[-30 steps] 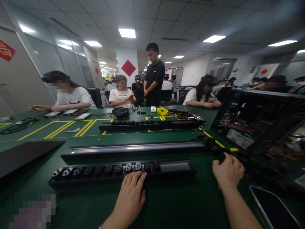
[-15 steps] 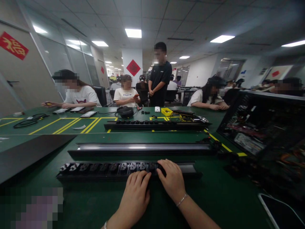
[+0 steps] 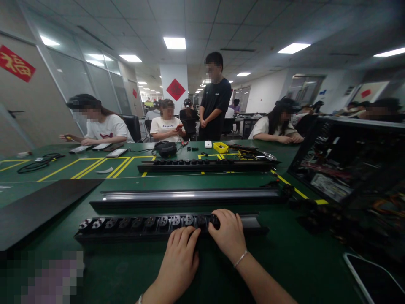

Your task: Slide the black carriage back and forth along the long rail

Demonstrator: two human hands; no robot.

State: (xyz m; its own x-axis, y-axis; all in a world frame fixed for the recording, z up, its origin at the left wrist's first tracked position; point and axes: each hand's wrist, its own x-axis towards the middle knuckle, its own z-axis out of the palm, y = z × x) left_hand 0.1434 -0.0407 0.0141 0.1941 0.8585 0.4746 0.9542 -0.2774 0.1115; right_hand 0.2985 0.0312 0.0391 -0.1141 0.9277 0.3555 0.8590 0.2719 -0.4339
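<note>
A long black power strip with a row of sockets lies across the green table right in front of me. My left hand rests flat against its near edge, fingers together. My right hand lies over the strip just right of the last socket, fingertips pressing a small black socket part into the open channel.
A black rail cover lies behind the strip and another power strip farther back. An open computer case stands at right, a dark panel at left, a phone near right. Several people sit or stand across the table.
My right hand came from the far right by the computer case to the strip beside my left hand, and it now presses a black part there. The left hand barely moved.
</note>
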